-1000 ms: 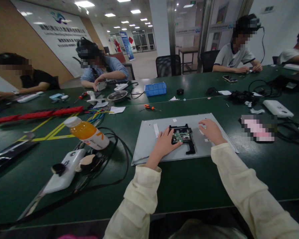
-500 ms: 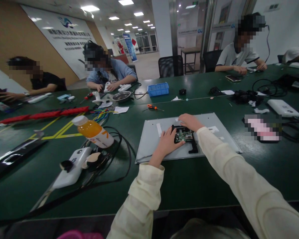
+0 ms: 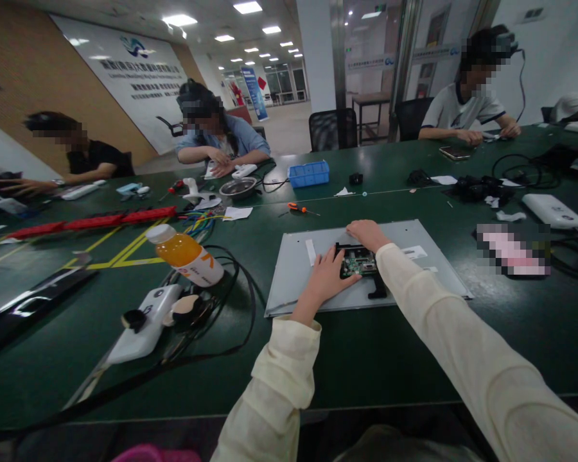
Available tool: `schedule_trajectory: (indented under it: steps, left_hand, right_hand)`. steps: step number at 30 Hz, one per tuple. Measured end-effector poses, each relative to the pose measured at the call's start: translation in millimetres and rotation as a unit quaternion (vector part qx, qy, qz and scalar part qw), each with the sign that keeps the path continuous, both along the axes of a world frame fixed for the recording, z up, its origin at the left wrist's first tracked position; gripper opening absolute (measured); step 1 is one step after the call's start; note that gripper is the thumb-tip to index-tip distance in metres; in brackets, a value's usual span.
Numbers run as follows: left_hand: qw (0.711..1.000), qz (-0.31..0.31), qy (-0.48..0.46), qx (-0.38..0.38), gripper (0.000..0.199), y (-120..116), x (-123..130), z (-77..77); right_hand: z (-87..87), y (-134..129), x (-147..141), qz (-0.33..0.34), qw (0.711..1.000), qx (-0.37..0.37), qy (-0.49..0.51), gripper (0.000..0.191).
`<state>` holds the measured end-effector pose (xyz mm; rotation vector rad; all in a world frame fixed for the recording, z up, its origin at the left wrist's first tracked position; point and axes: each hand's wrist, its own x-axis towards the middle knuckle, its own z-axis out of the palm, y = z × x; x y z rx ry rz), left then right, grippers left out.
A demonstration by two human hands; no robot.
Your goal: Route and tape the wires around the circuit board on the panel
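A flat grey metal panel (image 3: 289, 289) lies on the table in front of me. On its middle sits a green circuit board (image 3: 356, 264) within a black bracket (image 3: 377, 289). My left hand (image 3: 324, 277) grips the board's left end, its thumb along the near edge and its fingers at the left side. Curled over the far edge of the bracket, my right hand (image 3: 367, 235) has its fingertips partly hidden. White labels stick to the panel on either side of the board.
An orange-handled screwdriver (image 3: 302, 208) lies beyond the panel, before a blue basket (image 3: 308, 173). To the left stand a juice bottle (image 3: 187, 256), a white device (image 3: 144, 324) and black cables. A pink phone (image 3: 510, 251) lies right. Several people sit across the table.
The view has shifted slightly, so everything sits a little further right. Both hands stay at the board and bracket. Across the table, the blue-sleeved person's hands have moved.
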<state>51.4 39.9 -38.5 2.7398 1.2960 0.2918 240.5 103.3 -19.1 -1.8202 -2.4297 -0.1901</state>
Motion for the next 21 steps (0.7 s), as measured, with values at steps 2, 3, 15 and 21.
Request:
schedule_trajectory:
  steps: [2, 3, 15, 21]
  left_hand:
    - [1.0, 0.001, -0.003, 0.002, 0.083, 0, 0, -0.7]
    - [1.0, 0.0, -0.004, 0.003, 0.083, 0, 0, -1.1]
    - [1.0, 0.004, -0.003, 0.01, 0.082, 1, 3, -2.9]
    - [1.0, 0.013, -0.002, 0.006, 0.081, 0, 4, -3.4]
  right_hand:
    - [3.0, -8, 5, -0.022, 1.0, 0.016, 0.006, 0.028]
    - [4.3, -12, 8, -0.035, 0.999, 0.025, 0.01, 0.028]
    - [-3.3, -50, 13, -0.046, 0.999, -0.001, 0.009, 0.026]
    - [-6.1, -51, 10, -0.046, 0.999, -0.011, 0.004, 0.03]
